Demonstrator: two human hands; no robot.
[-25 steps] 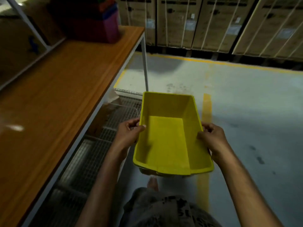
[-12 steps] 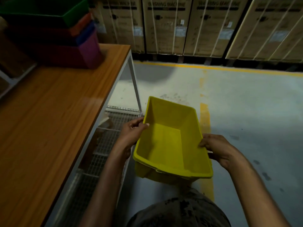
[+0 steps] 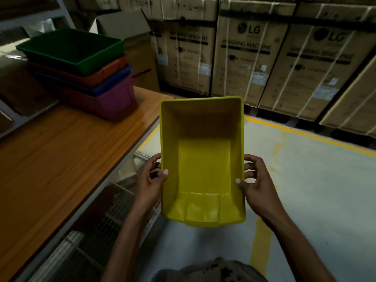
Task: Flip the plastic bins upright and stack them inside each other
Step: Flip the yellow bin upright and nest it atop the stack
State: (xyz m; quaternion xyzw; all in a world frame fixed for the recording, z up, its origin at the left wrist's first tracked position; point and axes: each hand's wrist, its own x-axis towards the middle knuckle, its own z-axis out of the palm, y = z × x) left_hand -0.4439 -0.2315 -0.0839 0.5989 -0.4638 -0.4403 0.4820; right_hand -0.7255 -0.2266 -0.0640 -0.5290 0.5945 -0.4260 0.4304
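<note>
I hold a yellow plastic bin (image 3: pixel 203 159) upright in the air, off the right edge of the wooden table, its open side facing me. My left hand (image 3: pixel 151 180) grips its left rim and my right hand (image 3: pixel 255 183) grips its right rim, thumbs inside. At the table's far end stands a stack of nested upright bins: a green bin (image 3: pixel 71 48) on top, then a red bin (image 3: pixel 105 73), a blue bin (image 3: pixel 114 82) and a purple bin (image 3: pixel 109 102) at the bottom.
The wooden table (image 3: pixel 50 163) fills the left side, with a wire-mesh shelf (image 3: pixel 97 231) under it. Strapped cardboard appliance boxes (image 3: pixel 254 58) line the back wall. The grey floor (image 3: pixel 325 190) with yellow lines lies to the right.
The view has swung up and left, bringing the bin stack into sight. Both hands have raised the yellow bin and levelled it, closer to the table's far end.
</note>
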